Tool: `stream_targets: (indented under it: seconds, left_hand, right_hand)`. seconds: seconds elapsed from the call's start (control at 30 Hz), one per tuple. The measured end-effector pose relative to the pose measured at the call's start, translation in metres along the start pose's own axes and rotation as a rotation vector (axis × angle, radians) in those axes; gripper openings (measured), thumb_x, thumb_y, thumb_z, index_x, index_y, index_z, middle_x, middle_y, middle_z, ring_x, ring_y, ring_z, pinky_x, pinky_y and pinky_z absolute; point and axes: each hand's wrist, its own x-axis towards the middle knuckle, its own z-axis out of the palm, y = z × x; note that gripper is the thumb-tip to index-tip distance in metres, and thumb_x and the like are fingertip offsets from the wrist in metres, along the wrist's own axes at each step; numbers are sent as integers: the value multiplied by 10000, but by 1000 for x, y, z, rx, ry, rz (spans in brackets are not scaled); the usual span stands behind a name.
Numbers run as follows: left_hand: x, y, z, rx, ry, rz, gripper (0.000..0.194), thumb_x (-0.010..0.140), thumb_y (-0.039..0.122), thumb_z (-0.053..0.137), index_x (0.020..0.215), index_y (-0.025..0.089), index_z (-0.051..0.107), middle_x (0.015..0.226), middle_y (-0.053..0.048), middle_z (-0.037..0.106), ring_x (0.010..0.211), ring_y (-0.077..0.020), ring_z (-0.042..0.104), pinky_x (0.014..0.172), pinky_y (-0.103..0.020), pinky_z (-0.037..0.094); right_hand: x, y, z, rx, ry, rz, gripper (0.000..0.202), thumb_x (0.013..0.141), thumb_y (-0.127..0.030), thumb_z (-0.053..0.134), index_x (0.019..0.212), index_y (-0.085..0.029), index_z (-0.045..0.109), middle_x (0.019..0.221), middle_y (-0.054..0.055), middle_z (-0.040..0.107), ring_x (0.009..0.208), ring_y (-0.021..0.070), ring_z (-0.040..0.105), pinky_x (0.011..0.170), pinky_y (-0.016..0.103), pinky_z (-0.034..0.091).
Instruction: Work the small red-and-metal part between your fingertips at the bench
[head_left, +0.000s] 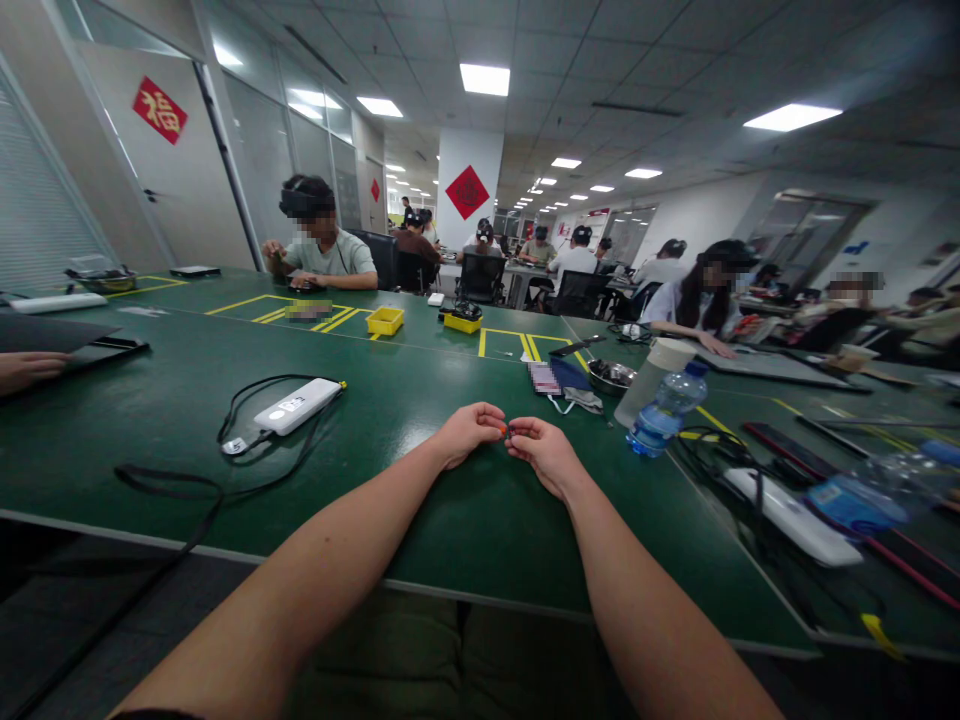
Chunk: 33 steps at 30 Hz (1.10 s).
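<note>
Both my hands meet just above the green table [390, 420], fingertips almost touching. My left hand [474, 432] is closed in a pinch on a tiny orange piece [503, 430], too small to name. A small dark piece [511, 432] sits at the fingertips of my right hand [541, 452], which is also pinched. The two pieces are side by side; whether they touch I cannot tell. My fingers partly hide both of them.
A white power bank [298, 405] with a black cable lies left. Rightward are a water bottle [667, 410], a grey cup [654, 378], a metal bowl [612, 376] and a cloth [583, 400]. Yellow trays [385, 321] stand farther back. Other people sit around.
</note>
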Motion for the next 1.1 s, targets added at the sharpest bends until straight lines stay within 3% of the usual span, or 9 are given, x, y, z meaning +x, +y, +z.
stream_targets:
  seconds: [0.33, 0.7, 1.1]
  left_hand:
    - [3, 0, 8, 138, -3, 150, 325, 628, 21, 628, 935, 113, 575, 846, -48, 626, 777, -103, 596, 749, -246, 457]
    - [2, -1, 7, 200, 20, 165, 309, 642, 46, 628, 940, 116, 586, 843, -43, 625, 778, -104, 587, 747, -239, 455]
    - [-2, 3, 10, 112, 72, 70, 201, 666, 101, 618, 862, 123, 576, 768, -44, 654, 659, -116, 620, 684, -264, 486]
  right_hand:
    - [3, 3, -1, -151, 41, -174, 270, 565, -243, 717, 799, -167, 608, 764, 16, 639, 646, 124, 559, 597, 242, 442]
    - [3, 3, -2, -171, 47, -217, 261, 570, -242, 699, 805, -179, 603, 765, 7, 633, 658, 128, 549, 606, 246, 420]
    - [4, 4, -3, -126, 27, -109, 288, 596, -228, 686, 860, -177, 583, 808, 37, 678, 677, 146, 624, 546, 227, 428]
